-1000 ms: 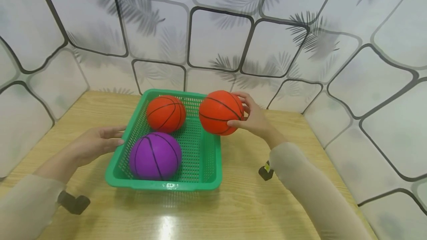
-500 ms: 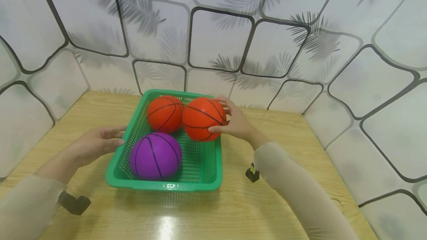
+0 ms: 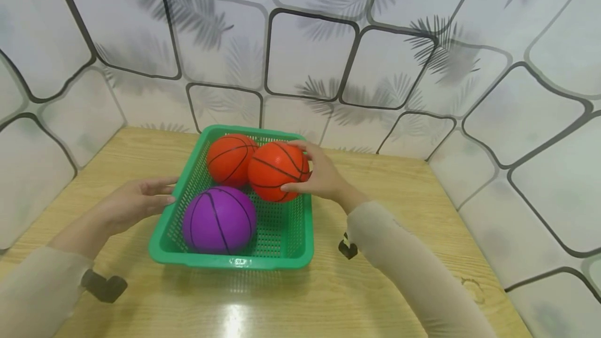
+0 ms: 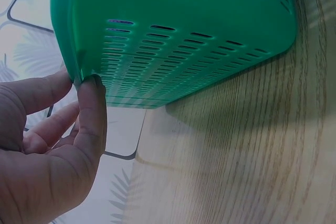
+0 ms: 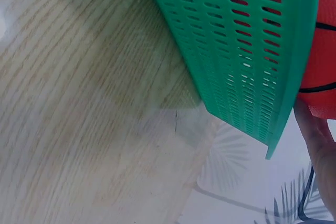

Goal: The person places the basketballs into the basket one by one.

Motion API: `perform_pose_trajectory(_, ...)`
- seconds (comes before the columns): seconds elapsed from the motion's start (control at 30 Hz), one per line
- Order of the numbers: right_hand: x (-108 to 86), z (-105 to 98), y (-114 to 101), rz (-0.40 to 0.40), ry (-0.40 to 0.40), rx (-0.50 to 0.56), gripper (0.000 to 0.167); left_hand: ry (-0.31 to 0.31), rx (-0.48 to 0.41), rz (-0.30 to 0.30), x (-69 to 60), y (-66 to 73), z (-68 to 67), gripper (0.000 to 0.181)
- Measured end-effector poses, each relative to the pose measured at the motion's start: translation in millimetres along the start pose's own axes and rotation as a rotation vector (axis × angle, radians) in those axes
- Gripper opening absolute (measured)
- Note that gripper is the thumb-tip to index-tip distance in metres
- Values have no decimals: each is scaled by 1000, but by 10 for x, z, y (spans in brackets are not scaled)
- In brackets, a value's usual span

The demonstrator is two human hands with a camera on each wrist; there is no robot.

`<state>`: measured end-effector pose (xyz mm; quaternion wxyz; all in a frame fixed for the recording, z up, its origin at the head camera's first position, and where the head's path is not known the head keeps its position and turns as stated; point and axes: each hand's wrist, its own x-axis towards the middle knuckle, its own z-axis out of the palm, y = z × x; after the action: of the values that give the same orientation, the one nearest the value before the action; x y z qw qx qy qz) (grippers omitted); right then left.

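Note:
A green plastic basket (image 3: 235,261) with slotted walls stands on the wooden table. My left hand (image 3: 133,203) is at its left side; in the left wrist view the fingertips pinch the rim (image 4: 65,24). Inside the basket, a red-orange basketball (image 3: 230,159) with black lines lies at the back left, and a purple ball (image 3: 219,220) with the same lines lies at the front left. My right hand (image 3: 324,173) grips a second red-orange basketball (image 3: 276,171) from its right side, at the back right of the basket. That ball's underside is hidden in the head view.
The light wood table (image 3: 375,296) stretches around the basket. Pale walls (image 3: 310,56) with dark outlined shapes and leaf prints close it in at the back and sides. A small black device (image 3: 104,286) sits at each wrist.
My right hand has carried the second red-orange basketball left and down, from above the right rim into the basket beside the other red-orange one. The left hand has stayed put.

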<state>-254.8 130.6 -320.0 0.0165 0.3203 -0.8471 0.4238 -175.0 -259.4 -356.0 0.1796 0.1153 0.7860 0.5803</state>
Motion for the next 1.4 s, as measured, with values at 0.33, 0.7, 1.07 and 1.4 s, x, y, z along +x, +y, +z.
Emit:
perform_pose_trajectory(0.33,6,101,43,-16,11,-82,87,0,-1,-8,-6,-4,-8,67)
perform_pose_trajectory(0.7,-45,243,135,21,-7,-69,86,-7,-22,7,-4,-17,-4,67)
perform_pose_trajectory(1.07,-106,255,207,26,-29,-264,89,-13,-26,-6,-2,-9,-13,68)
perform_pose_trajectory(1.4,-125,228,199,58,-73,-376,88,-16,-19,-4,-4,6,-11,67)
